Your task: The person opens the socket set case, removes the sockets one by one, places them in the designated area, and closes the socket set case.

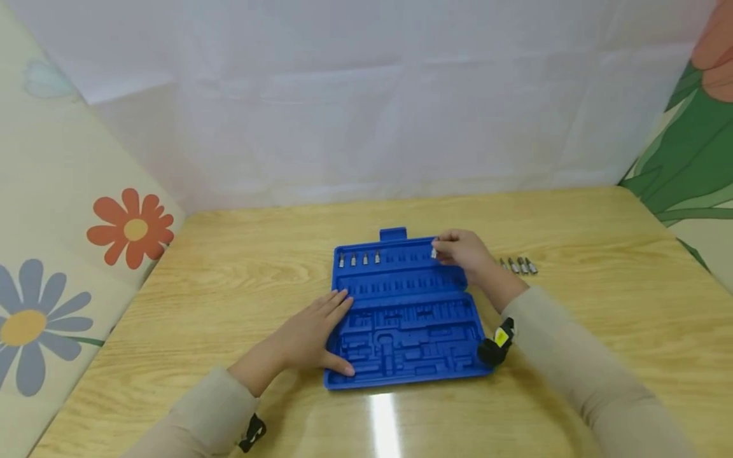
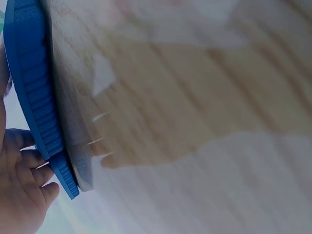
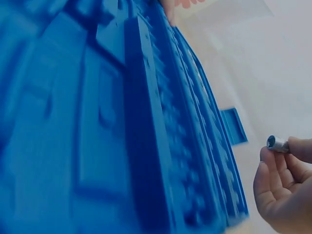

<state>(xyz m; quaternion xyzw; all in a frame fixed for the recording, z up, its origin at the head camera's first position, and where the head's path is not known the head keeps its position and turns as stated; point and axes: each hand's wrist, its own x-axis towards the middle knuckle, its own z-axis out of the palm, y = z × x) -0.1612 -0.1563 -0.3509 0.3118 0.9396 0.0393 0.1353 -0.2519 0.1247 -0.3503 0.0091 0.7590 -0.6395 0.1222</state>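
An unfolded blue plastic tool case (image 1: 395,298) lies on the table with rows of moulded slots. Several silver bit sockets (image 1: 365,258) sit in the left part of its far row. My right hand (image 1: 466,254) is over the far right corner of the case. Between its thumb and fingers it pinches a bit socket (image 3: 278,144), whose hollow end faces the case in the right wrist view. My left hand (image 1: 312,334) rests on the left edge of the case, fingers spread and thumb over the near compartment.
Several more bit sockets (image 1: 522,265) lie in a row on the wooden table (image 1: 258,254), right of the case and partly behind my right wrist. A blue latch tab (image 1: 392,234) sticks out from the far edge. A white cloth (image 1: 366,127) hangs behind the table.
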